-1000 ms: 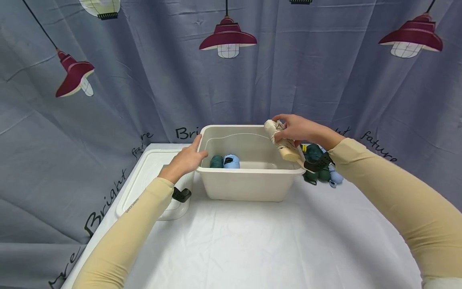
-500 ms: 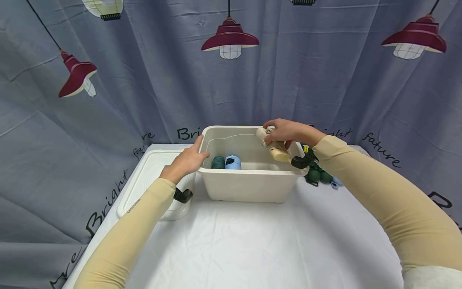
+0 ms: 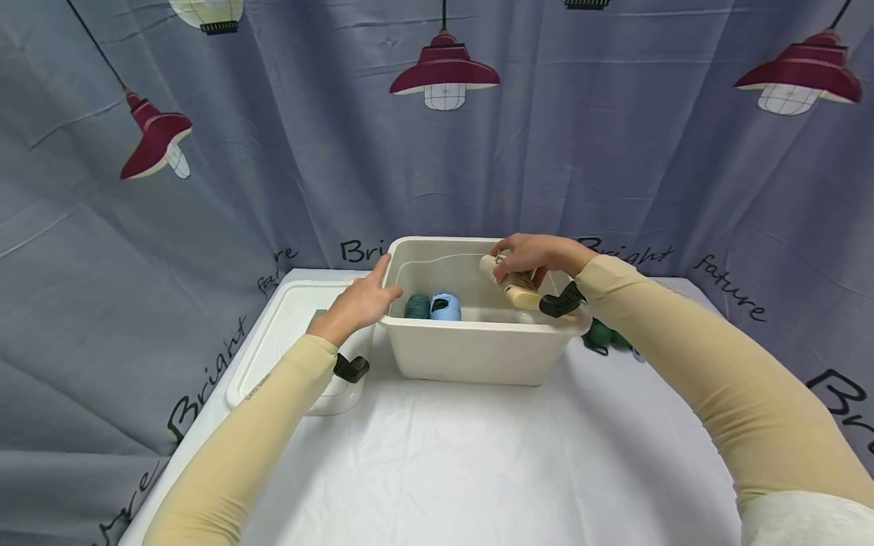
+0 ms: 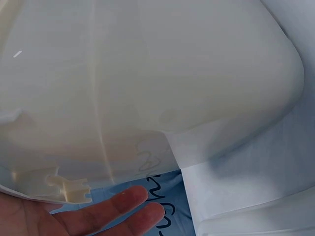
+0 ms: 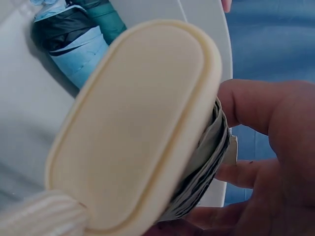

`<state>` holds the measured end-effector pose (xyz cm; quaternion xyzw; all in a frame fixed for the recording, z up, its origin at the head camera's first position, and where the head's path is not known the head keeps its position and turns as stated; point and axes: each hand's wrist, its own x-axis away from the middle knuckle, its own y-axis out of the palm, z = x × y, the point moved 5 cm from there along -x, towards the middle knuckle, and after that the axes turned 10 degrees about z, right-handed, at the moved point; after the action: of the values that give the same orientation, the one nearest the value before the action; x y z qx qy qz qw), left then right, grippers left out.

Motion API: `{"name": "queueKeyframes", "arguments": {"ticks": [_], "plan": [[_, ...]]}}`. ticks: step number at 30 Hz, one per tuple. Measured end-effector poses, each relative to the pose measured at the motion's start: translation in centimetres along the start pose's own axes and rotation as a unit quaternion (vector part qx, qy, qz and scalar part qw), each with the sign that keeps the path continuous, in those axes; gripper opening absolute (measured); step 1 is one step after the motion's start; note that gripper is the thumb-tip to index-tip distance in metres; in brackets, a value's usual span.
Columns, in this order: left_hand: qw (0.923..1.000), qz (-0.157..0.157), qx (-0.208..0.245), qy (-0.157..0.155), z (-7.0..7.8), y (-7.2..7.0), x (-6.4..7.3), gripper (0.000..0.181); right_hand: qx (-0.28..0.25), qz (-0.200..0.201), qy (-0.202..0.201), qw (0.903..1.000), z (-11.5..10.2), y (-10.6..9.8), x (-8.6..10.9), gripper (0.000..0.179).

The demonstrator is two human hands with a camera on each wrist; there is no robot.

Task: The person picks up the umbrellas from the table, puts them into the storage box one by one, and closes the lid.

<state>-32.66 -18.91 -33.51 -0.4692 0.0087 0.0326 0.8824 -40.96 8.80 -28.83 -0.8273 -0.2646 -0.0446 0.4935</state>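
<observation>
My right hand grips a cream folded umbrella, tilted within the right part of a white plastic box. In the right wrist view the umbrella's flat oval handle end faces the camera, and a strap hangs off it. Thumb and fingers wrap its gathered fabric. My left hand rests at the box's left rim; two straight fingers show beside the wall in the left wrist view. At the left inside the box lie a green folded umbrella and a light blue one.
A white lid lies on the table left of the box. Several more dark green and blue folded umbrellas are beyond the box's right side, partly hidden by my right arm. A patterned curtain hangs behind the white-covered table.
My right hand has carried the cream umbrella left and down, from over the right rim to inside the box. My left hand keeps its place at the left rim.
</observation>
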Motion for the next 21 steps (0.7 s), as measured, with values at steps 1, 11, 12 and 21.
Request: {"name": "queueKeyframes", "arguments": {"ticks": [1,11,12,21], "plan": [[1.0,0.0,0.0,0.001,0.0,0.0,0.0,0.078,0.002,-0.003,0.001,1.0,0.0,0.1,-0.1,0.071],[1.0,0.002,-0.006,0.002,0.0,0.0,-0.1,0.078,0.019,-0.03,0.012,0.9993,-0.3,1.4,-1.5,0.074],[1.0,0.002,-0.005,0.002,0.0,0.0,-0.1,0.078,0.022,-0.033,0.012,0.9991,-0.3,1.5,-1.7,0.074],[1.0,0.002,0.0,-0.001,-0.2,0.1,-0.2,0.078,0.044,-0.054,0.012,0.9975,-0.7,2.9,-3.5,0.066]]}}
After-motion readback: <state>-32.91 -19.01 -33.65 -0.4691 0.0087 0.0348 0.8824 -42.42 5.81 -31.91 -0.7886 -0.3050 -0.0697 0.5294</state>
